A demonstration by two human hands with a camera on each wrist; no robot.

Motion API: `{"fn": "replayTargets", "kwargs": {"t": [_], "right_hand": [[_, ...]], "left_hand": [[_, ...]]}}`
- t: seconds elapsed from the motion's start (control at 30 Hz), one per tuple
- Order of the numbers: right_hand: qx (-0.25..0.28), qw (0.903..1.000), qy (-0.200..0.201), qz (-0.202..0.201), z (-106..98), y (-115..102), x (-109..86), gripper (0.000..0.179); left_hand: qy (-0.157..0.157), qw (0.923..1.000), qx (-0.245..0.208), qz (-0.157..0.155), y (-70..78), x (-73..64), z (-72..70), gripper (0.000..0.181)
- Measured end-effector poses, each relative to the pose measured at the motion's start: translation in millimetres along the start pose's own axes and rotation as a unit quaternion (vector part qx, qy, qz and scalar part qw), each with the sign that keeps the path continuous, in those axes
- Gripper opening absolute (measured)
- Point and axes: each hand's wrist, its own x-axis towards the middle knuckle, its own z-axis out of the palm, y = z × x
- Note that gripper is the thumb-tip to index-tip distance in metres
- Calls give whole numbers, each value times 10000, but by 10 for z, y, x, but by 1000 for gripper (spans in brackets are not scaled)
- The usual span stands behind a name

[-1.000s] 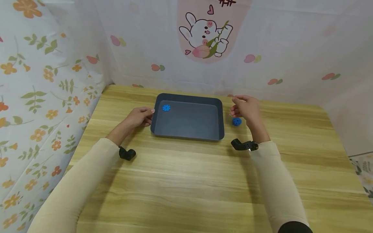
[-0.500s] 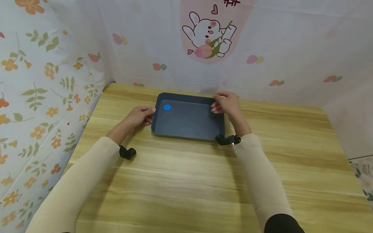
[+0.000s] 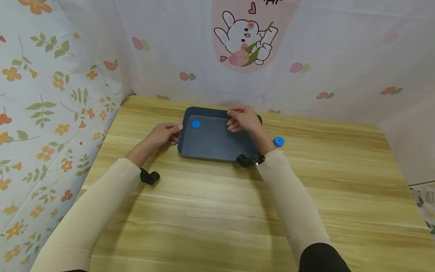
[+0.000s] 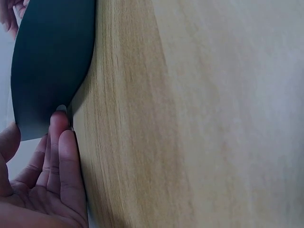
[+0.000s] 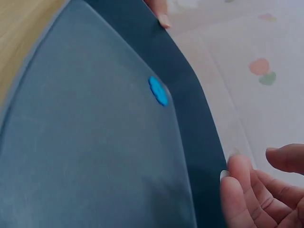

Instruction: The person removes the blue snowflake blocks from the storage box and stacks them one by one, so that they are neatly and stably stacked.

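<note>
A dark grey rectangular tray (image 3: 210,145) lies on the table. My left hand (image 3: 164,135) grips its left side, with the thumb at the rim and fingers against the outer wall (image 4: 52,71). A flat blue notched disc (image 3: 196,124), like a snowflake building piece, lies in the tray's back left corner and also shows in the right wrist view (image 5: 158,90). My right hand (image 3: 244,120) hovers over the tray's back right part, fingers loosely bent. Nothing shows between its thumb and fingers (image 5: 235,197). More blue notched discs (image 3: 278,141) sit in a small stack right of the tray.
The wood-grain table (image 3: 210,211) ends at the back against a white printed curtain (image 3: 163,37). A floral curtain (image 3: 51,113) hangs along the left side. Black wrist camera mounts (image 3: 149,176) stick out from both sleeves.
My right hand has moved left from above the disc stack to over the tray, and the stack shows beside the arm. My left hand has stayed at the tray's left rim.
</note>
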Motion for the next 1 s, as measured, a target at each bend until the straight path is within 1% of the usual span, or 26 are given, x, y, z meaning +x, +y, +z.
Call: {"fn": "replayTargets", "kwargs": {"t": [0.2,0.43,0.6,0.73,1.0], "right_hand": [[-63,9997,-243,81,175,-4,78,39],[15,9982,-450,384,364,-1,160,37],[58,9971,-626,422,499,2,204,37],[103,9958,-764,493,584,30,237,37],[56,9923,-1055,647,707,52,275,38]], "left_hand": [[-67,10000,-44,-3,17,-11,10,49],[-38,10000,-8,-51,26,-14,20,49],[-45,10000,-19,-75,10,7,8,48],[-56,9999,-22,-114,15,5,4,48],[13,10000,22,-35,3,5,10,47]]}}
